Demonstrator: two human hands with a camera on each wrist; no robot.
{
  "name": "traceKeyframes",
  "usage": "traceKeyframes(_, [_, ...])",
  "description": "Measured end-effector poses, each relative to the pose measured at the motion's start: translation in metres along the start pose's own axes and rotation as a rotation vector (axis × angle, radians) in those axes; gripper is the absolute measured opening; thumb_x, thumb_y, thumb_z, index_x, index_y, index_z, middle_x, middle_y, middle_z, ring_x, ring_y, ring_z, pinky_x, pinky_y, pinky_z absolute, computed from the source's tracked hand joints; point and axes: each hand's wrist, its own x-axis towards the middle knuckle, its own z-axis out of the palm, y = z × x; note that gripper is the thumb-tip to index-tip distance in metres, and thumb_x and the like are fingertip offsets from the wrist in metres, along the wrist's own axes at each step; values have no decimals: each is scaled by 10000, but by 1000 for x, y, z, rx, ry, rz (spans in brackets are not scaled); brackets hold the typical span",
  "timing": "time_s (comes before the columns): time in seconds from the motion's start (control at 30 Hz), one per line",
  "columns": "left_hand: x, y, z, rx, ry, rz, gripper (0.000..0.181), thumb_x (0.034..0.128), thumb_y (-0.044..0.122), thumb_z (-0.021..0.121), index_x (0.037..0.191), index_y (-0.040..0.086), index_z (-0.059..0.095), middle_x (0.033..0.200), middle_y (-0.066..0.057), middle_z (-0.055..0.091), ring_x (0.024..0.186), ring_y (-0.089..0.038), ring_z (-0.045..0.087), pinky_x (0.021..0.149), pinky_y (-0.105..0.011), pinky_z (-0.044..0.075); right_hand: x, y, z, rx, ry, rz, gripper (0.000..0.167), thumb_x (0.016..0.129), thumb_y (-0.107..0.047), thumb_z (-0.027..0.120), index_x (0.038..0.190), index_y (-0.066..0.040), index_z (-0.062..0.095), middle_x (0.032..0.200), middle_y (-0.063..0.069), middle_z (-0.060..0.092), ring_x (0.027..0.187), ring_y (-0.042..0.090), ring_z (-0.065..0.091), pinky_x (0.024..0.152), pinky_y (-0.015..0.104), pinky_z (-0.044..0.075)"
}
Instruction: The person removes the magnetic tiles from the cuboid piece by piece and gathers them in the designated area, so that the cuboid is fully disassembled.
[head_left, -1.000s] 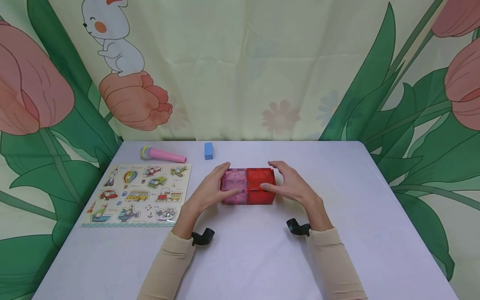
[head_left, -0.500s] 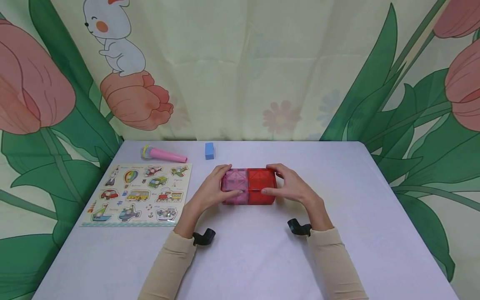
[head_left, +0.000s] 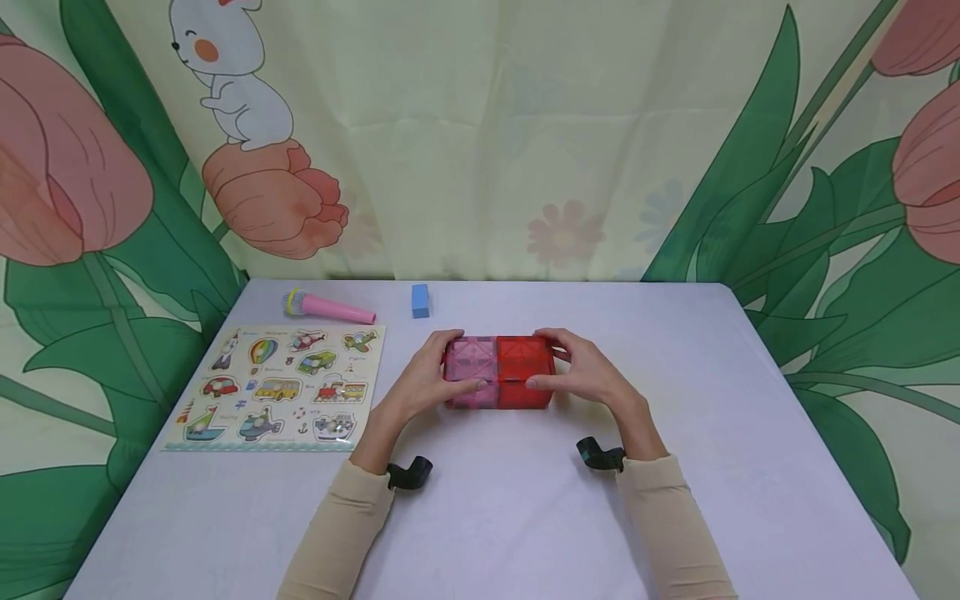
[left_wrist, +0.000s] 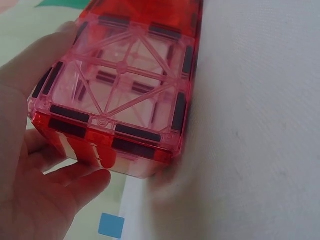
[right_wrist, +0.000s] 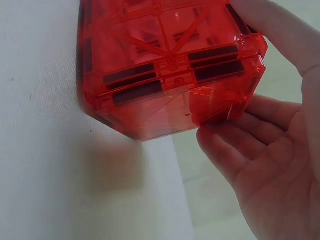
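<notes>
Right hand (head_left: 588, 371) closer round red box (head_left: 523, 360)

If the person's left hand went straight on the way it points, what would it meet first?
Probably the translucent pink-topped plastic cube, which the left hand grips; the translucent red plastic cube adjoins it on the right, though depth is unclear.

The picture board (head_left: 296, 444) carries tiny printed captions (head_left: 356, 358) beside its vehicle drawings (head_left: 277, 390), too small to read; a little anchor sign (head_left: 302, 430) stands near its lower edge. No words are legible anywhere.
</notes>
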Motion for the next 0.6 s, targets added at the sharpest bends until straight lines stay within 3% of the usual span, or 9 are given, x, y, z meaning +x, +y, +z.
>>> traceKeyframes(0.23, [0,-1,0,-9,4,5,898,757,456,846,1480,142,416,1436,-49,496,1239,-242,531,1072,-477,490,0,0,0,24,9,-18,885,720,-449,868,1471,-205,467,1517,71,471,1428,337,426,1058,534,489])
traceKeyframes(0.6, [1,-3,0,-9,-6,10,918,756,468,844,1486,107,419,1441,-51,491,1258,-251,522,1091,-488,474,0,2,0,21,8,-76,867,750,-393,864,1485,-168,463,1523,92,469,1422,356,423,1072,530,477])
